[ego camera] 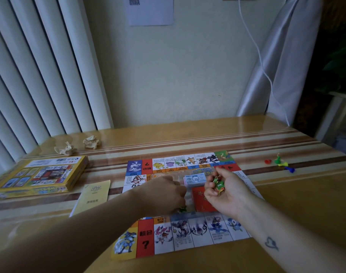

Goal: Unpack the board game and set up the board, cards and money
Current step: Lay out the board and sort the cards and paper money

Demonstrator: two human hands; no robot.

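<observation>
The paper game board (164, 239) lies flat on the table, its picture squares round the edge. At its middle sit a stack of play money (194, 179) and a red card pack (200, 201). My right hand (225, 192) is palm-up over the board and cups several small green and red plastic pieces (218, 185). My left hand (164, 194) is curled, knuckles up, beside it and seems to pinch a thin clear wrapper; a small green piece (183, 209) lies under it.
The yellow game box (40, 177) lies at the far left, a yellow rule sheet (92, 199) beside it. Two crumpled paper balls (90, 142) sit near the radiator. Coloured pawns (280, 163) stand at the right. A white cable hangs along the wall.
</observation>
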